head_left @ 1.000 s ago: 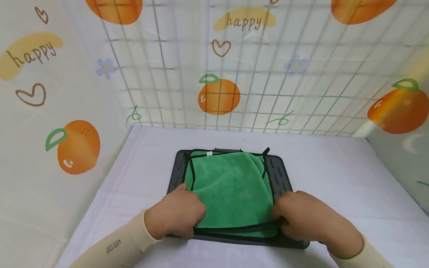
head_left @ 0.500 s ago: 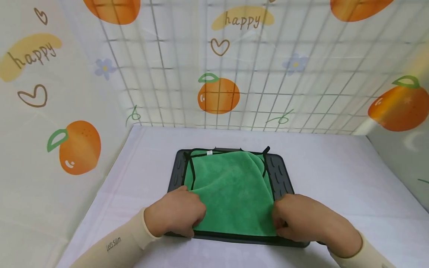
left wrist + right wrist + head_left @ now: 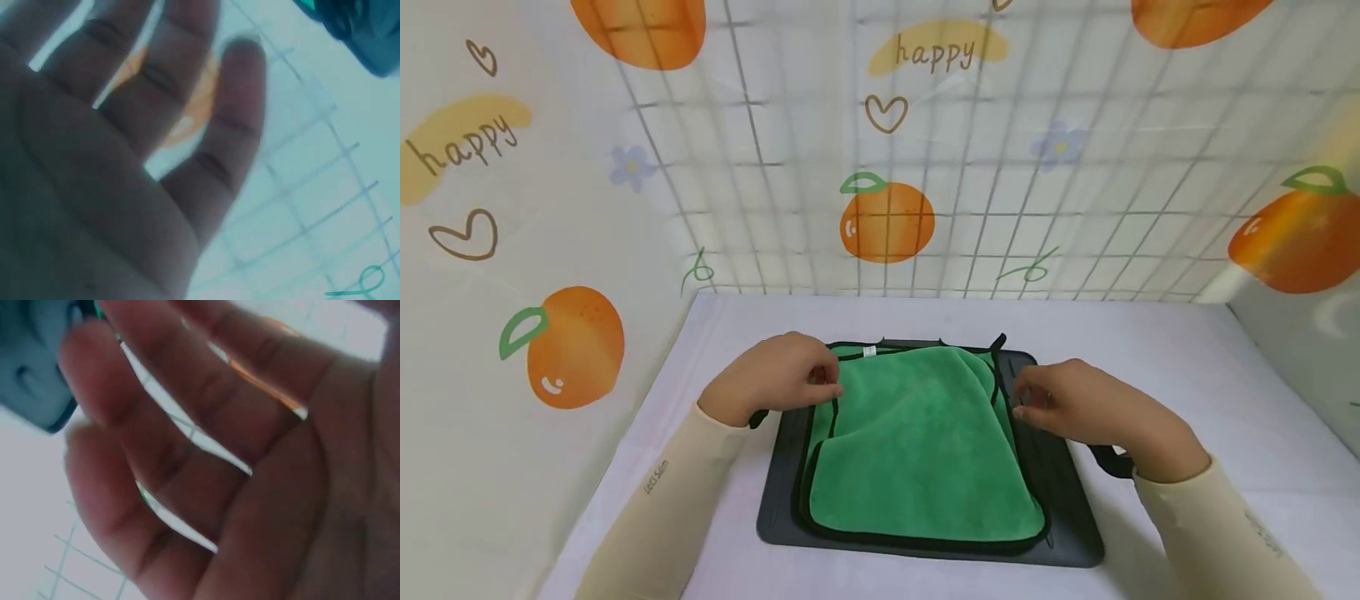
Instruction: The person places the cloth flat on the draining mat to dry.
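A green cloth [image 3: 917, 458] with black edging lies folded on a dark grey tray [image 3: 1075, 508], a white tag [image 3: 869, 352] at its back edge. My left hand [image 3: 782, 371] hovers over the tray's back left corner, thumb and fingertips close by the cloth's edge. Its fingers are spread with nothing between them in the left wrist view. Over the tray's right side is my right hand [image 3: 1075, 400], beside the cloth's black border. In the right wrist view its fingers [image 3: 169, 450] are bent loosely and hold nothing.
The tray rests on a white-covered table [image 3: 1187, 375]. Behind it stands a wire grid [image 3: 970, 208] under a sheet printed with oranges and hearts. Similar sheeting forms side walls at left and right.
Both hands have let go of the cloth's front corners and moved back toward the tray's far side. The cloth's front edge now lies near the front of the tray.
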Demonstrator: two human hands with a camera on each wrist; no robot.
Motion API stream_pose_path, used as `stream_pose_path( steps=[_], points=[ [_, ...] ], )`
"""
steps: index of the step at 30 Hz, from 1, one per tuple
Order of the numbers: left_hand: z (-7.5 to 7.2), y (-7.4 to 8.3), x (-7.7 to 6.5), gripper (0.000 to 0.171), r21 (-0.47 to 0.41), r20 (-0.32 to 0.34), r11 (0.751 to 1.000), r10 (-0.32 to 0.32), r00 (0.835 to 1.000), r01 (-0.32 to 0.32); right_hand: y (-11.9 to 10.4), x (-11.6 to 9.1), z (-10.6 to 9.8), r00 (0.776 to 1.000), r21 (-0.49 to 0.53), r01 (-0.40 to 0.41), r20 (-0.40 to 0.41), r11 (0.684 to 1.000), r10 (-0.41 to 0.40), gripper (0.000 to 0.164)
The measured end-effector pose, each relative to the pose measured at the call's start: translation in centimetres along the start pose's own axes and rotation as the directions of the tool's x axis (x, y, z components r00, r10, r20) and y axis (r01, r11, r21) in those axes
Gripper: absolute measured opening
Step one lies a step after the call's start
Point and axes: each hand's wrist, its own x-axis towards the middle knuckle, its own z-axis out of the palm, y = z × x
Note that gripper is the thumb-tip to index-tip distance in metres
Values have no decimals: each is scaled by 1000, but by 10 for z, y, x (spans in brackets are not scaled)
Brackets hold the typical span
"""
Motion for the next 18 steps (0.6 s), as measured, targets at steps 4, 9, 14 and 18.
stream_pose_path(
  steps=[4, 9, 14, 18],
  points=[
    [7, -16, 15, 15, -9, 11, 988, -157, 988, 157, 4, 29, 4, 997, -25, -54, -49, 998, 53, 13],
    [21, -23, 29, 29, 110, 58, 943, -322, 945, 314, 11, 56, 18, 986, -66, -164, -23, 984, 163, 24],
    [31, -22, 38, 42, 195, 44, 910, -381, 924, 366, 20, 64, 28, 979, -88, -202, -12, 975, 201, 19],
    [32, -23, 42, 39, 229, 27, 900, -387, 922, 371, 25, 66, 28, 979, -67, -203, -36, 977, 201, 9]
  ],
)
